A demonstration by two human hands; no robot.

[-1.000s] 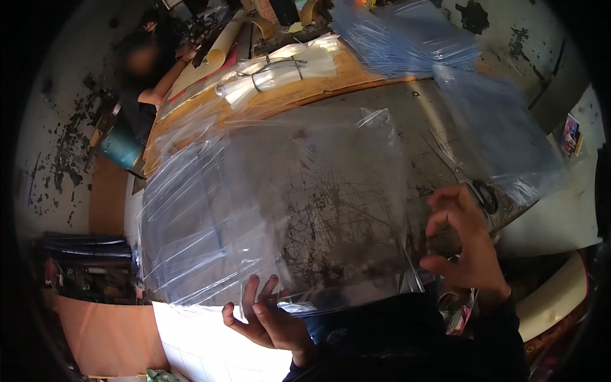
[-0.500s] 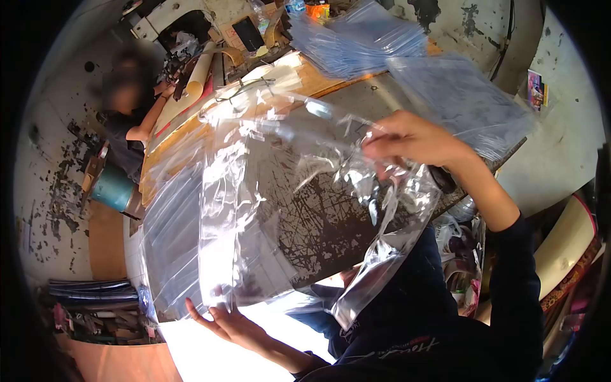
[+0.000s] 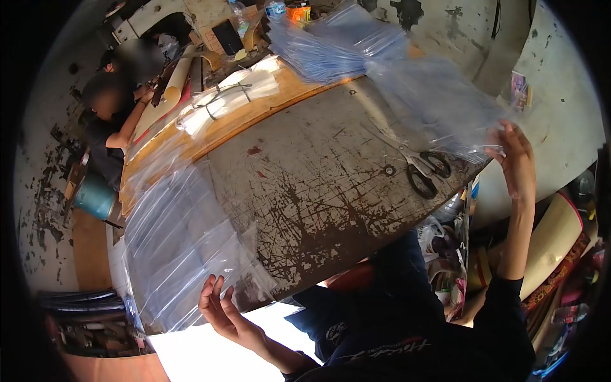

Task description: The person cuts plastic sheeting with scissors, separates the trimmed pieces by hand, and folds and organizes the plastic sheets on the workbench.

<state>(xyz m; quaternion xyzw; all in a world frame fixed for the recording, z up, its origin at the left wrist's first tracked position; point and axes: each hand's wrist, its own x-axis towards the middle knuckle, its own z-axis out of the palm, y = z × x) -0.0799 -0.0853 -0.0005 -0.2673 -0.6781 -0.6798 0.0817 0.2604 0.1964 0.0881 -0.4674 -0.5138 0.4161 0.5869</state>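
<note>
Whether the right hand [image 3: 514,162] grips the plastic sheets [image 3: 433,105] is unclear, and the colourful card [image 3: 520,90] is blurred.

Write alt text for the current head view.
The right hand is at the edge of plastic sheets; the open left hand is by another plastic pile. Black-handled scissors lie on a scratched table.

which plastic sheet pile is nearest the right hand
The right-end pile, its near corner at the right hand; the far pile lies beyond it, and the left pile is by the left hand.
</note>
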